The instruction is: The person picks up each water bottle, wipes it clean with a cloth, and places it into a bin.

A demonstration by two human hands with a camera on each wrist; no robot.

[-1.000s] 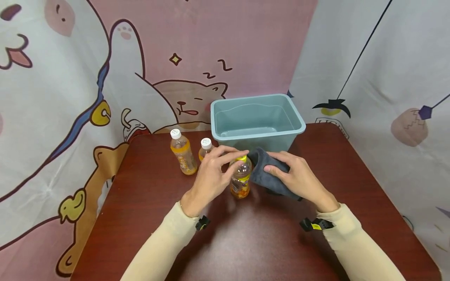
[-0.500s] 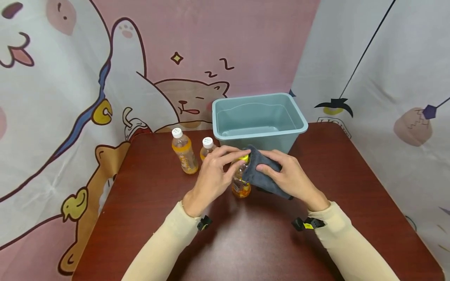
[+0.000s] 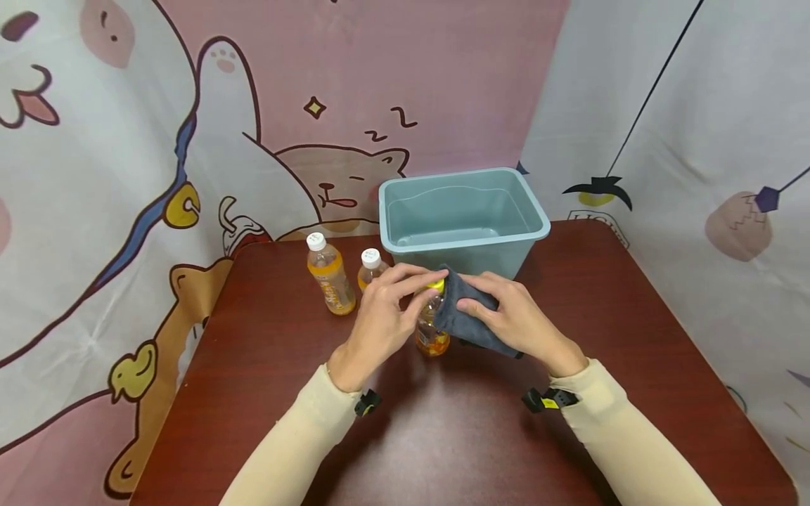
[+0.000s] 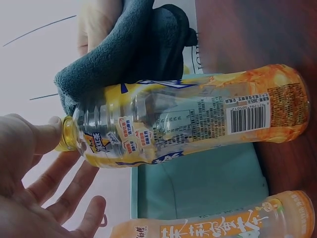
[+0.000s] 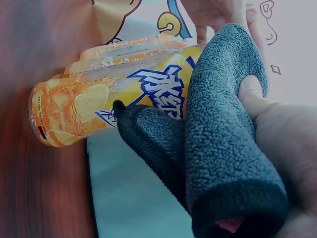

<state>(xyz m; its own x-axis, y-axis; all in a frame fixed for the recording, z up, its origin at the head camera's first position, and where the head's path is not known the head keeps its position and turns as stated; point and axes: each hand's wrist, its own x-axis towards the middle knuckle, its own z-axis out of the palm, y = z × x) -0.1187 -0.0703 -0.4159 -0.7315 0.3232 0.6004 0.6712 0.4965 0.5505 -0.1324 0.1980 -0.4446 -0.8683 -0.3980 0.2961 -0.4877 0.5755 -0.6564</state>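
Observation:
A clear drink bottle with a yellow cap and a yellow-orange label (image 4: 188, 116) stands upright on the table. My left hand (image 3: 382, 313) pinches its yellow cap (image 4: 68, 134) between thumb and fingers. In my right hand (image 3: 522, 316) is a folded dark grey cloth (image 3: 468, 313), gripped with the thumb on top. The cloth lies against the bottle's upper right side, covering part of its shoulder and label. In the right wrist view, a loose corner of the cloth (image 5: 148, 134) hangs over the label.
Two white-capped bottles with orange labels, one at the left (image 3: 332, 277) and one partly behind my left hand (image 3: 371, 267), stand on the brown table (image 3: 266, 393). Behind the hands sits a blue-grey plastic bin (image 3: 465, 246). A cartoon-printed curtain (image 3: 443, 84) hangs behind the table.
My right hand has moved left with the cloth, bringing it from beside the bottle onto its upper side. The left hand has kept its pinch on the cap.

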